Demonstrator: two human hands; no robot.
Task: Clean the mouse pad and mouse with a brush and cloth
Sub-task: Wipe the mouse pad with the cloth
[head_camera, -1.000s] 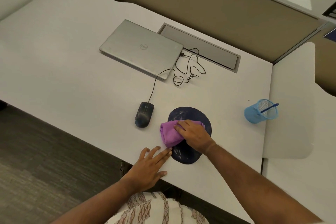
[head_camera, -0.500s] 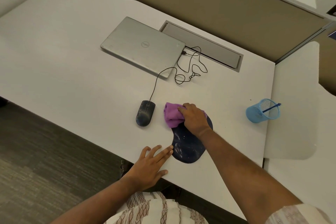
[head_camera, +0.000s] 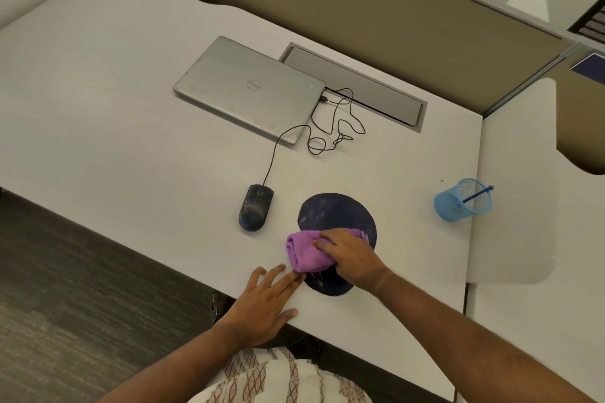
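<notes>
Mid-wipe: right hand [head_camera: 350,258] clutches bunched purple cloth [head_camera: 306,253] on dark round mouse pad [head_camera: 334,213], flat left hand [head_camera: 262,307] steadying its edge; its far half likely next.

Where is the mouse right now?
Head view: the mouse lies on the desk just left of the mouse pad, apart from it, below the closed laptop.

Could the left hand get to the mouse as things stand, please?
Probably yes: the left hand lies flat on the desk, and only bare surface separates it from the mouse.
</notes>
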